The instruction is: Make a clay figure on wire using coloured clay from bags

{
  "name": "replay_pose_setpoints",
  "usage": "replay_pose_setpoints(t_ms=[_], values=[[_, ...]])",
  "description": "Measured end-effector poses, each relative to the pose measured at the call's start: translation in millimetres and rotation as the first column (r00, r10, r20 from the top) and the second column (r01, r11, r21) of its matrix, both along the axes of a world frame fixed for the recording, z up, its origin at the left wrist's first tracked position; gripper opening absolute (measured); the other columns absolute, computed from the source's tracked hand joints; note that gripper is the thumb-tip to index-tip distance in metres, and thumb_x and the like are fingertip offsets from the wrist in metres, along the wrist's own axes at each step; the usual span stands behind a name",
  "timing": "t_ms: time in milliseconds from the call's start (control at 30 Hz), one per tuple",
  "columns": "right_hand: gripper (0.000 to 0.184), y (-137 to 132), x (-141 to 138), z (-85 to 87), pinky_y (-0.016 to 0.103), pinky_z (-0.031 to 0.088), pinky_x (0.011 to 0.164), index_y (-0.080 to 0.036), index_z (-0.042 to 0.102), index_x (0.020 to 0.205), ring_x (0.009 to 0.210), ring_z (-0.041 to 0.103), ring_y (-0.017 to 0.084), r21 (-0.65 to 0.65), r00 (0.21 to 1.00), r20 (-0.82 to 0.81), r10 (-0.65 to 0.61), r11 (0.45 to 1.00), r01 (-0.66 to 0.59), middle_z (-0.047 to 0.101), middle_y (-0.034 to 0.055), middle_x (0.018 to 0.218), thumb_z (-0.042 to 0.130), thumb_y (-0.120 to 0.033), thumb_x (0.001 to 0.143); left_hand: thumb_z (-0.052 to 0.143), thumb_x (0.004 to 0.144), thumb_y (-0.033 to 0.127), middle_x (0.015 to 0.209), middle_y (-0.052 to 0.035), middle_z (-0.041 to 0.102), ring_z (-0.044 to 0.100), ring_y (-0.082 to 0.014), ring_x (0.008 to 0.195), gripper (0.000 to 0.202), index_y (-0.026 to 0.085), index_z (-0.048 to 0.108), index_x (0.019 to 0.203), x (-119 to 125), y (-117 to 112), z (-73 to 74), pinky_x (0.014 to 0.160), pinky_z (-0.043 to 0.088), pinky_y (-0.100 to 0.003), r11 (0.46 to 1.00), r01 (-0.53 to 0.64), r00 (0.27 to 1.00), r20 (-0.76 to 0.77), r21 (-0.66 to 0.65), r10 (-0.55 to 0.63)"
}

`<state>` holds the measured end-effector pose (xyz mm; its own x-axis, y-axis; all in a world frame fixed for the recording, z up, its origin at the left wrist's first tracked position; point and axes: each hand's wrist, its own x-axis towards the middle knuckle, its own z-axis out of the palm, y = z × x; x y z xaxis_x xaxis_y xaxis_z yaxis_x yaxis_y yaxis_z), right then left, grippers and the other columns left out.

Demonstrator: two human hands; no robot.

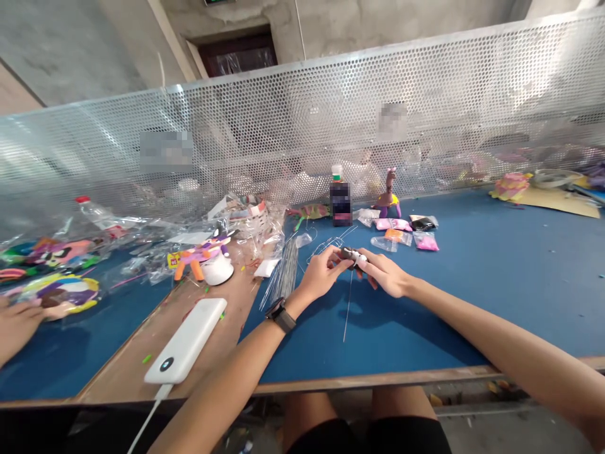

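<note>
My left hand (322, 272) and my right hand (385, 272) meet above the blue table (496, 277). Together they pinch a small black and white clay piece (354, 256) between the fingertips. A thin wire (348, 306) hangs from that piece down toward the table. My left wrist carries a dark watch (280, 314). A bundle of thin wires (283, 274) lies just left of my left hand.
A white power bank (186, 341) with a cable lies on a wooden board at the left. Small clay bags (401, 230), a dark bottle (340, 200), a colourful clay figure (201, 258) and plastic wrappers sit behind. Another person's hand (16, 325) rests far left. A perforated metal screen (425, 94) backs the table.
</note>
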<state>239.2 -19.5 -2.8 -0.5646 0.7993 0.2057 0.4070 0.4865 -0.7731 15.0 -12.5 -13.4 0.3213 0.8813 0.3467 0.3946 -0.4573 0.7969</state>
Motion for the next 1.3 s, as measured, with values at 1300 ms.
replay_pose_setpoints(t_ms=[1300], values=[[0.033, 8.3, -12.2, -4.0, 0.029, 0.041, 0.066, -0.028, 0.066, 0.119, 0.079, 0.071, 0.023, 0.236, 0.894, 0.071, -0.442, 0.879, 0.415, 0.078, 0.0024, 0.089, 0.042, -0.047, 0.106, 0.042, 0.107, 0.035, 0.078, -0.0057, 0.073, 0.068, -0.0194, 0.066, 0.038, 0.014, 0.064, 0.128, 17.1, -9.9, -0.6, 0.070, 0.054, -0.030, 0.994, 0.023, 0.998, -0.067, 0.103, -0.016]])
